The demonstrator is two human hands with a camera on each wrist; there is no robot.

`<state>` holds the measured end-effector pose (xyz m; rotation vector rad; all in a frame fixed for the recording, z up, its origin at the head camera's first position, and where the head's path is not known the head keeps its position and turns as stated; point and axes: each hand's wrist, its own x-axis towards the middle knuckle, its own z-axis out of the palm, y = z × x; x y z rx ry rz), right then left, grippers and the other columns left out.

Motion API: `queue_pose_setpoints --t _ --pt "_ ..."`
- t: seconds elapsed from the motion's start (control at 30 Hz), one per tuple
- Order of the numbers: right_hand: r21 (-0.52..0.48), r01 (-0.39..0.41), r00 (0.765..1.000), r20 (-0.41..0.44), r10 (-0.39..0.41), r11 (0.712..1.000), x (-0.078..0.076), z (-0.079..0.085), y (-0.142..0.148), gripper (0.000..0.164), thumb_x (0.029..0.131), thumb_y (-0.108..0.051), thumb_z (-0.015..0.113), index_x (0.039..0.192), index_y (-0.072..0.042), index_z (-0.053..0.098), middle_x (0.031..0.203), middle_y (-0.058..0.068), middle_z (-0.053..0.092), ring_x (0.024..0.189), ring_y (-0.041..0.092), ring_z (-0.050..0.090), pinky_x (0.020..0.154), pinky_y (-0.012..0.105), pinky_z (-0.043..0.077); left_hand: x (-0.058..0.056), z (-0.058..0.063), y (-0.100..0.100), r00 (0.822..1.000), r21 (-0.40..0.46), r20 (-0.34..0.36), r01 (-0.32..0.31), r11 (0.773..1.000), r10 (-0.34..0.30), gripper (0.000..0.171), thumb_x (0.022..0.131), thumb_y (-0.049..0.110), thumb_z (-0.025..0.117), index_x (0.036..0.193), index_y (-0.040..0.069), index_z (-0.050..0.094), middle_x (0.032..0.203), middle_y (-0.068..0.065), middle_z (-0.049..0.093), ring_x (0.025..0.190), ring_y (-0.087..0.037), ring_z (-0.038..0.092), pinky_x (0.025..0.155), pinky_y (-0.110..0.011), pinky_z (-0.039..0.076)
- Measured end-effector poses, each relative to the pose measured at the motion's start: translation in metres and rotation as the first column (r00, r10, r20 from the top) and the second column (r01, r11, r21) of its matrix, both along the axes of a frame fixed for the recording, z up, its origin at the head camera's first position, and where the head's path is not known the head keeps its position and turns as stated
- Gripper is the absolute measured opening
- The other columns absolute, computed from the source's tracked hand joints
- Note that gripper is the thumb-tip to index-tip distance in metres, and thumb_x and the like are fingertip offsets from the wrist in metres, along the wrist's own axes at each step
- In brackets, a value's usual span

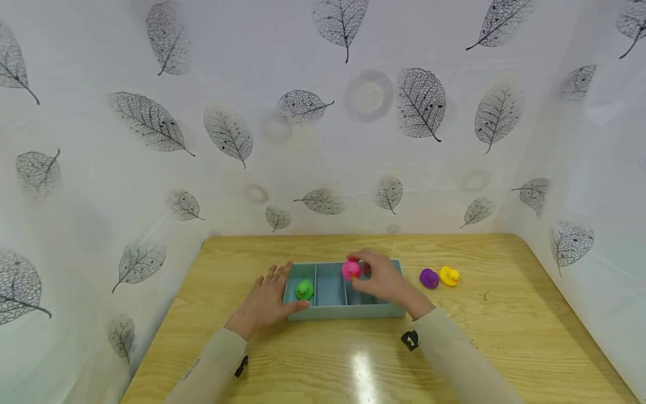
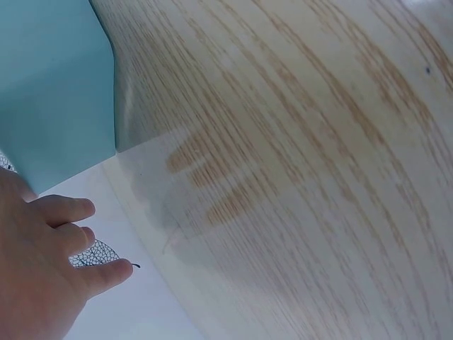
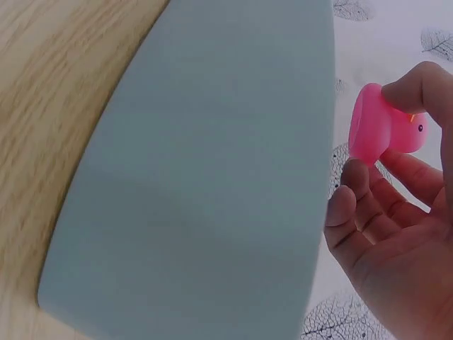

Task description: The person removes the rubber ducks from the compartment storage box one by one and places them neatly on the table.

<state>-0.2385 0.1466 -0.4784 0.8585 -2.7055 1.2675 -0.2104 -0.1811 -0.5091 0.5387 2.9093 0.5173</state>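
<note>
My right hand (image 1: 382, 278) pinches a pink rubber duck (image 1: 351, 270) between thumb and fingers, above the divider between the middle and right compartments of a blue-grey box (image 1: 345, 312). In the right wrist view the pink duck (image 3: 382, 124) is held beyond the box wall (image 3: 205, 170). A green rubber duck (image 1: 304, 290) sits in the left compartment. My left hand (image 1: 264, 300) lies at the box's left end, fingers extended and thumb at the front rim. The left wrist view shows the left hand's fingers (image 2: 67, 234) beside the box corner (image 2: 64, 106). My right hand partly hides the right compartment.
A purple rubber duck (image 1: 429, 278) and a yellow rubber duck (image 1: 449, 276) stand side by side on the wooden table (image 1: 313, 359), to the right of the box. A white leaf-patterned sheet (image 1: 323, 151) hangs behind and along both sides.
</note>
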Motion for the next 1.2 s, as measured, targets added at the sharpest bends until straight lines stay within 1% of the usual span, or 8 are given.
queue_pose_setpoints --t 0.1,0.2,0.33,0.4,0.47,0.67,0.87,1.2 --pt "0.01 0.014 1.0 0.01 -0.014 1.0 0.001 0.002 0.005 0.055 0.083 -0.013 0.077 0.137 -0.005 0.068 0.116 0.005 0.069 0.085 0.025 0.062 0.071 0.024 0.05 0.0 0.0 0.0 1.0 0.0 -0.001 0.001 1.0 -0.001 0.116 0.092 0.08 0.057 0.171 0.012 0.007 0.173 -0.019 0.028 0.162 -0.045 0.02 0.125 -0.071 0.022" --pt "0.003 0.026 0.999 0.023 -0.026 1.0 0.002 0.004 0.009 0.056 0.082 -0.012 0.077 0.137 -0.005 0.067 0.12 0.006 0.069 0.086 0.023 0.062 0.072 0.027 0.054 0.0 0.0 -0.001 1.0 -0.001 -0.004 0.001 1.0 -0.001 0.115 0.092 0.08 0.057 0.171 0.012 0.007 0.173 -0.019 0.028 0.162 -0.045 0.019 0.125 -0.071 0.022" --pt "-0.009 0.035 0.999 0.014 -0.035 0.999 0.001 0.004 0.018 0.057 0.081 -0.01 0.078 0.137 -0.006 0.068 0.121 0.007 0.069 0.087 0.023 0.063 0.074 0.03 0.057 0.0 -0.001 -0.001 1.0 0.002 -0.002 0.0 1.0 0.0 0.115 0.092 0.08 0.057 0.171 0.013 0.007 0.173 -0.019 0.027 0.162 -0.045 0.019 0.125 -0.071 0.022" --pt "-0.015 0.041 0.999 0.013 -0.041 0.999 0.001 0.004 0.022 0.057 0.081 -0.01 0.079 0.137 -0.007 0.067 0.12 0.007 0.069 0.087 0.025 0.063 0.073 0.029 0.056 0.001 -0.001 -0.001 1.0 0.007 -0.001 -0.001 1.0 0.001 0.115 0.092 0.08 0.057 0.171 0.013 0.007 0.173 -0.018 0.028 0.162 -0.045 0.019 0.125 -0.071 0.023" --pt "-0.012 0.048 0.999 0.016 -0.047 0.999 0.0 0.004 0.027 0.057 0.082 -0.01 0.078 0.138 -0.008 0.067 0.118 0.006 0.068 0.086 0.023 0.061 0.071 0.025 0.054 0.001 -0.001 -0.001 1.0 0.01 -0.003 -0.001 1.0 0.001 0.115 0.092 0.08 0.057 0.171 0.013 0.007 0.173 -0.018 0.028 0.162 -0.045 0.02 0.125 -0.071 0.023" --pt "-0.003 0.066 0.998 0.019 -0.066 0.998 0.0 0.004 0.041 0.056 0.084 -0.009 0.078 0.139 -0.009 0.067 0.119 0.005 0.068 0.086 0.017 0.058 0.068 0.023 0.053 0.001 -0.001 -0.001 1.0 0.013 -0.008 0.002 1.0 -0.002 0.115 0.092 0.08 0.057 0.171 0.013 0.008 0.173 -0.018 0.029 0.161 -0.045 0.021 0.125 -0.071 0.024" --pt "0.003 0.077 0.997 -0.003 -0.077 0.997 0.001 0.005 0.052 0.054 0.084 -0.007 0.078 0.138 -0.007 0.067 0.123 0.007 0.069 0.085 0.02 0.06 0.066 0.022 0.052 0.001 -0.002 -0.001 1.0 0.013 -0.001 0.0 1.0 0.0 0.116 0.092 0.081 0.056 0.171 0.013 0.006 0.173 -0.018 0.029 0.162 -0.044 0.02 0.125 -0.071 0.023" --pt "-0.006 0.115 0.993 -0.03 -0.115 0.993 -0.001 0.005 0.068 0.055 0.083 -0.007 0.078 0.137 -0.005 0.068 0.125 0.01 0.069 0.084 0.023 0.06 0.06 0.023 0.048 -0.001 -0.005 -0.002 1.0 0.008 -0.015 0.003 1.0 -0.003 0.115 0.092 0.081 0.056 0.171 0.013 0.007 0.173 -0.018 0.029 0.162 -0.044 0.021 0.124 -0.072 0.024"
